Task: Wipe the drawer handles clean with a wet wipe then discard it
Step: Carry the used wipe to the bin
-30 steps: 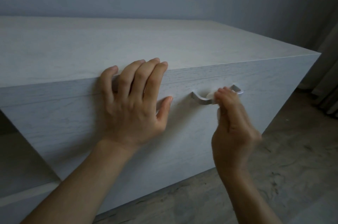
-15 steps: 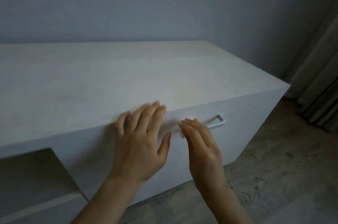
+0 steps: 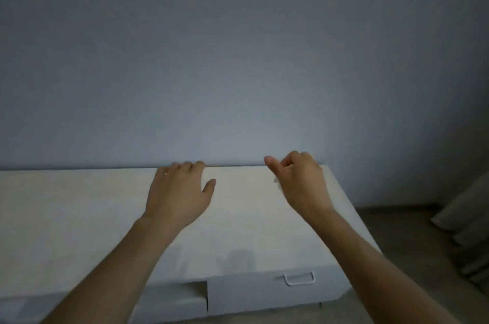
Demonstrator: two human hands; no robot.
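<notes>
Holds the wet wipe (image 3: 276,181), barely a pale scrap, curled inside the right grip (image 3: 299,183) above the cabinet (image 3: 79,204), well apart from the drawer handle (image 3: 299,278); leaves the left grip (image 3: 180,191) open. Looks past wiping here; next calls for carrying it off and discarding it

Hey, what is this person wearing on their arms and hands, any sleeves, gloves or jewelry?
Nothing that shows. The left forearm and right forearm are bare down to the picture's edge, with no sleeve or cuff in view. The left hand and right hand are ungloved. No watch, bracelet or ring shows, though the dim picture could hide something small.
</notes>
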